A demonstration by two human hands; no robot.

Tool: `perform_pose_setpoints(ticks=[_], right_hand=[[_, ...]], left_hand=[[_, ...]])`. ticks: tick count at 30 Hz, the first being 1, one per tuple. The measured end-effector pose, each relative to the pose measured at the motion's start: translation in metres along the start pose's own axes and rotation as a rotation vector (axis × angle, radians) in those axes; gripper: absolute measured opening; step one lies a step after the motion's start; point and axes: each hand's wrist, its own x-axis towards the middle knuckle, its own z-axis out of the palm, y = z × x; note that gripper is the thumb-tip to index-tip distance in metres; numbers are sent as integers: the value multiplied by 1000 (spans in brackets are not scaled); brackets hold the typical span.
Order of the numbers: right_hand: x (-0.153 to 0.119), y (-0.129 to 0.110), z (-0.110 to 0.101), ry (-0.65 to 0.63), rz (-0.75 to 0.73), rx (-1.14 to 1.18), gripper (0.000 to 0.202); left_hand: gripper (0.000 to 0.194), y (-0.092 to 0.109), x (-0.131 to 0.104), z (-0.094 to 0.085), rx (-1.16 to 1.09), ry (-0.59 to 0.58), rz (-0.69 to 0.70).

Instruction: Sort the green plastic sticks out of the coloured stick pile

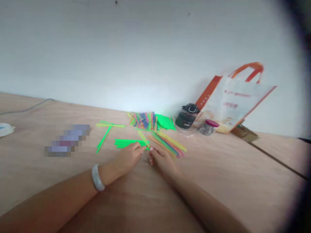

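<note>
- Pale wall (97,48), wooden table (48,181); yellow strip (143,138) mid-table between your hands, looks unfinished.
- Your left hand (131,155) and right hand (163,158) pinch its near end, fingertips almost meeting.
- Loose green strips (127,142) and coloured strips (170,145) beside it look unused; ditto rear pile (145,120).
- 1 green-and-yellow T (104,139) lies left, seemingly done.

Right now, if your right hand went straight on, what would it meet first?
The right hand would probably meet the left hand first; green strips lie beyond, but depth is unclear.
</note>
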Motion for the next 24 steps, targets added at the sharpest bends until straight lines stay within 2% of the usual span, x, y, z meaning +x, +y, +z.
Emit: perform_pose_setpoints(ticks=[7, 14, 19, 24], right_hand=[[-1, 2, 1, -18, -54, -107, 23], [-5, 9, 2, 21, -207, -384, 27], [-7, 10, 3, 8, -273, -434, 31], [1, 8, 0, 112, -333, -457, 32]], left_hand=[[29, 0, -1, 1, 25, 6, -10], [28, 2, -2, -2, 89, -53, -39], [27, 0, -2, -3, 76, -51, -19], [30, 12, -2, -6, 123, -29, -22]])
